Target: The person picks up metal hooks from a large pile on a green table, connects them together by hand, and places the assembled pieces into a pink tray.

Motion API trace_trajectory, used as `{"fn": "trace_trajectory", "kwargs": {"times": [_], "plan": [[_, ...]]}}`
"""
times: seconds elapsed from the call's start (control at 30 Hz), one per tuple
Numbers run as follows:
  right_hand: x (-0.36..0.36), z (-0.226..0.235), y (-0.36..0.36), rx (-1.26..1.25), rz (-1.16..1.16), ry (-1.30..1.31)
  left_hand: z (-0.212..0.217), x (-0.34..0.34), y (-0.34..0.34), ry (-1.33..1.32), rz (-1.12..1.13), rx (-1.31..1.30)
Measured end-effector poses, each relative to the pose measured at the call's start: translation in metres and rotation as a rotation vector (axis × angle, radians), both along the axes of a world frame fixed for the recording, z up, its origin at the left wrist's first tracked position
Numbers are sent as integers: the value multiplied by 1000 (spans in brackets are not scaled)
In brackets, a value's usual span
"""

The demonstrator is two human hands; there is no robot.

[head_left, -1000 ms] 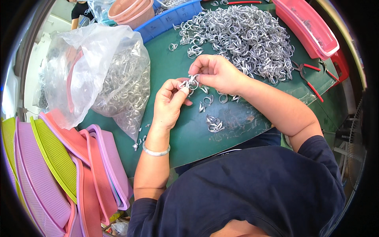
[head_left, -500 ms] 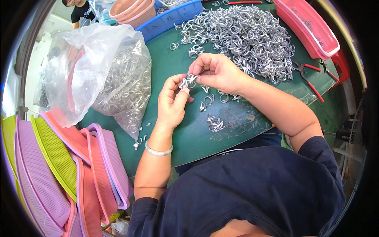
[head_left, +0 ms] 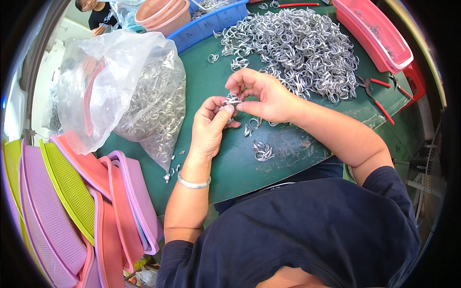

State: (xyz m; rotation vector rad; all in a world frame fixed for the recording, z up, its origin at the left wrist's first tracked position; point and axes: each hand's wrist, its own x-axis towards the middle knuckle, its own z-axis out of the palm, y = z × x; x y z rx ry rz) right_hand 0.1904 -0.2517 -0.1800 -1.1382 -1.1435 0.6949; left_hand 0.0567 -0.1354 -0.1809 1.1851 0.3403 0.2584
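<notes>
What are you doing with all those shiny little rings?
A person sits at a green table and holds a small cluster of silver metal rings between both hands. The left hand pinches it from below and the right hand grips it from above. Behind the hands lies a big pile of loose rings. A clear plastic bag with more rings sits to the left, and red-handled pliers lie untouched to the right.

Small cluster of silvery metal rings (head_left: 232,101) (linked, looped wire) pinched between both hands above the green table
</notes>
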Motion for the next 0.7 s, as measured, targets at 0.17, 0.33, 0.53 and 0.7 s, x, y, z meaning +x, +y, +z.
{"fn": "trace_trajectory", "kwargs": {"times": [0.17, 0.33, 0.53, 0.7], "plan": [[0, 3, -1, -16, -5, -19, -1, 0, -2, -27, 45, 68], [-2, -6, 3, 0, 32, 76, -4, -3, -2, -67, 86, 157], [4, -7, 0, -68, 2, 146, -11, 7, 1, -48, 27, 260], [-1, -3, 2, -90, 29, 88, -7, -2, 1, -6, -36, 215]]}}
